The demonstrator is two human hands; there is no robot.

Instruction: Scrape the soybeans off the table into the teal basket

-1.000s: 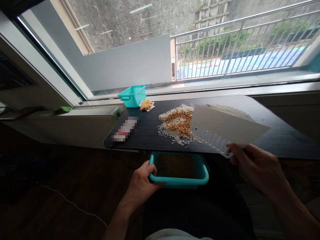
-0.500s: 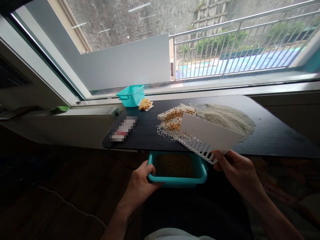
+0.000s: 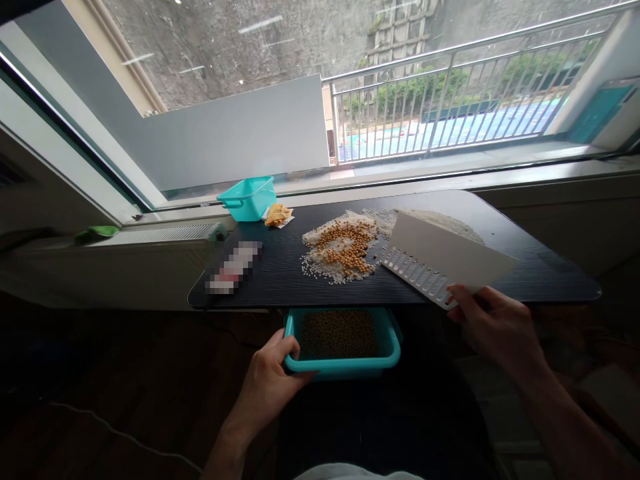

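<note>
My left hand (image 3: 270, 383) grips the left corner of a teal bin (image 3: 345, 365) filled with brown beans, held just below the front edge of a black table (image 3: 540, 267). My right hand (image 3: 493, 323) pinches the corner of a white slotted scraper card (image 3: 445, 257), which stands tilted on the table. To the card's left lies a patch of yellow beans mixed with white rice (image 3: 343, 247). A heap of plain white rice (image 3: 435, 219) lies behind the card, mostly hidden by it.
A second, smaller teal bin (image 3: 247, 197) stands at the table's back left beside a yellow crumpled wrapper (image 3: 277, 213). A blurred flat packet (image 3: 233, 267) lies on the left end. A window and a railing run behind the table; a white cable (image 3: 115, 433) crosses the dark floor.
The scraper card swept left and toward me over the bean patch, then moved back to the right of it. The teal bin stayed under the table edge in my left hand.
</note>
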